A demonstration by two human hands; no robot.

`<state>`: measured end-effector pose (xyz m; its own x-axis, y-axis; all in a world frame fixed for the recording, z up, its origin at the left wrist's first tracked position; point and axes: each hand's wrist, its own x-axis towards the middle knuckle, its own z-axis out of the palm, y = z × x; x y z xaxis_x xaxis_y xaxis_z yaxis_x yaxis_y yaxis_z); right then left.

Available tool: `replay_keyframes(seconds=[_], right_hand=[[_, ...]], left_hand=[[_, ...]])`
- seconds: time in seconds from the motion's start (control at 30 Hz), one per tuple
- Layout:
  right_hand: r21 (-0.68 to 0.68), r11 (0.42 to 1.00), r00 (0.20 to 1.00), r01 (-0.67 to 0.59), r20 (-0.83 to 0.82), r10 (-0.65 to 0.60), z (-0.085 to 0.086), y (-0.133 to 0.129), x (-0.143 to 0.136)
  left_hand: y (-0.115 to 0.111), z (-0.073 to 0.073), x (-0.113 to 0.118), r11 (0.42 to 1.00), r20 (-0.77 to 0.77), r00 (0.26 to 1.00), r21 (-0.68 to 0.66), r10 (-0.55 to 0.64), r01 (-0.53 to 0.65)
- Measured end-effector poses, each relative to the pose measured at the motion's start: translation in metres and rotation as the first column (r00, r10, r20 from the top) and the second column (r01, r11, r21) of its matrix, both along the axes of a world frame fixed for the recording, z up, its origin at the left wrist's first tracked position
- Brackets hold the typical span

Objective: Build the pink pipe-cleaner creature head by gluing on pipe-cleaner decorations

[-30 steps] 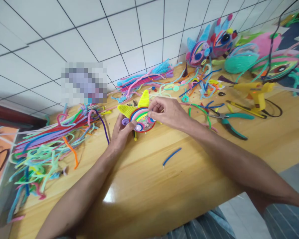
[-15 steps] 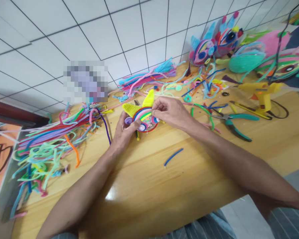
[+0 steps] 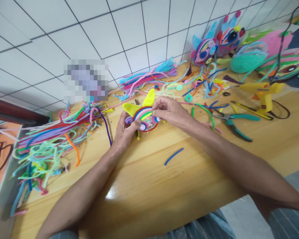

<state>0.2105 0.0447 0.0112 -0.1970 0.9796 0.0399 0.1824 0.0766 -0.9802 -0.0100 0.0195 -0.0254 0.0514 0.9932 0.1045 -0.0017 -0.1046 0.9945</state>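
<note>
Between my hands is a small round craft piece (image 3: 147,116) with two yellow ears (image 3: 149,98), rainbow stripes and pink, blue and white coils. My left hand (image 3: 126,131) grips its left side, with the thumb on a coil at the lower left. Thumb and fingers of my right hand (image 3: 165,111) are pinched at its right upper edge; whatever small part lies between the fingertips is hidden. A short blue pipe cleaner piece (image 3: 173,156) lies on the wooden table (image 3: 144,189) in front of the hands.
Pipe cleaners (image 3: 49,139) are heaped at the left, and another bundle (image 3: 149,78) lies by the tiled wall. On the right are teal-handled pliers (image 3: 239,124), a yellow cutter (image 3: 251,109) and a yellow glue gun (image 3: 264,94). Finished-looking colourful figures (image 3: 204,49) stand at the back right.
Both hands keep their grip on the craft piece, almost unmoved. The whole view has shifted very slightly.
</note>
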Motion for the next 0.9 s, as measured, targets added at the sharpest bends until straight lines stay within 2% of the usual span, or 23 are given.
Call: replay_keyframes(seconds=[0.3,0.9], right_hand=[[-0.109,0.994,0.998,-0.007,-0.068,-0.001,0.0023,-0.0013,-0.0023],[-0.04,0.999,0.997,0.021,-0.074,-0.024,-0.0056,-0.0011,-0.0075]], left_hand=[[-0.0007,0.0016,0.0019,1.0,0.032,0.999,-0.005,0.02,-0.02],[0.0008,-0.0042,0.0002,0.999,0.039,0.999,0.049,0.001,-0.003]])
